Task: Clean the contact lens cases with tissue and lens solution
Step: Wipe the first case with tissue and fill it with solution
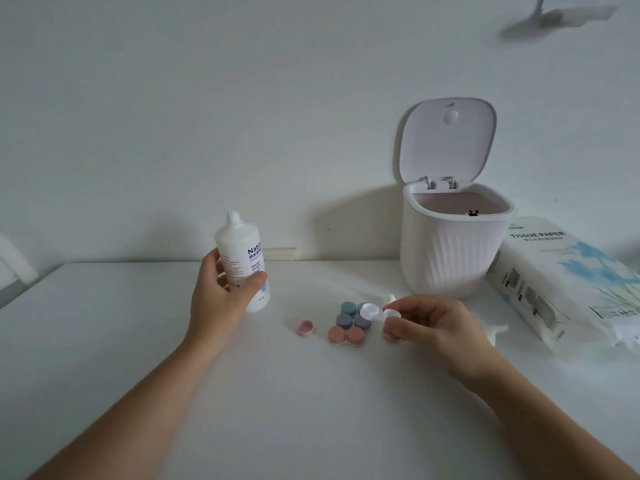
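The left hand point(221, 292) grips the upright solution bottle point(242, 265) left of the capped cases point(348, 323), while the right hand point(429, 327) pinches an open white case point(379, 311) just right of them

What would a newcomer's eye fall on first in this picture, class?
Probably the left hand gripping the upright lens solution bottle at centre-left. Next, the cluster of coloured lens cases mid-table, where the right hand pinches an opened white case. Behind them, at the right, stands a white bin with its lid raised, beside a tissue paper pack.
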A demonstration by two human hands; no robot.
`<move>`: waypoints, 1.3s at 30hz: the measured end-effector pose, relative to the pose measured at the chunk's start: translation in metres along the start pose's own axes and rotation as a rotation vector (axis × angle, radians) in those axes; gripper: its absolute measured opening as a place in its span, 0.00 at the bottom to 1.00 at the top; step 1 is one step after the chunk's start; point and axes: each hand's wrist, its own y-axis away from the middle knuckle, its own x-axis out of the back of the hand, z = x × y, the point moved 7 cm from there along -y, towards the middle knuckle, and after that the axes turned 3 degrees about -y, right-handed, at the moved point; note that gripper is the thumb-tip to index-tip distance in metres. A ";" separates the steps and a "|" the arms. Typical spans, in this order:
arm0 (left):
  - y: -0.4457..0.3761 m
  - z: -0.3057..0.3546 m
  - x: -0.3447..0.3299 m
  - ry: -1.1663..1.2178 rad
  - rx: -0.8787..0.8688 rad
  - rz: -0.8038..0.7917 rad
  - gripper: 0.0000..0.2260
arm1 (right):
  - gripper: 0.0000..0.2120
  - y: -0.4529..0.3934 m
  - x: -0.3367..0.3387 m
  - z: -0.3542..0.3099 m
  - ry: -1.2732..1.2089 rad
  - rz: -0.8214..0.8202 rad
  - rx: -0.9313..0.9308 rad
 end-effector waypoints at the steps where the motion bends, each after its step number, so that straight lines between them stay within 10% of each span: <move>1: 0.000 0.000 0.000 0.003 -0.005 0.006 0.31 | 0.10 0.000 0.000 0.001 0.011 0.003 -0.003; 26: 0.034 0.051 -0.018 -0.047 -0.378 -0.348 0.28 | 0.16 0.011 -0.010 -0.023 0.056 0.080 0.058; 39: 0.044 0.058 -0.014 -0.195 -0.521 -0.282 0.29 | 0.09 -0.010 -0.011 -0.061 0.114 0.010 0.098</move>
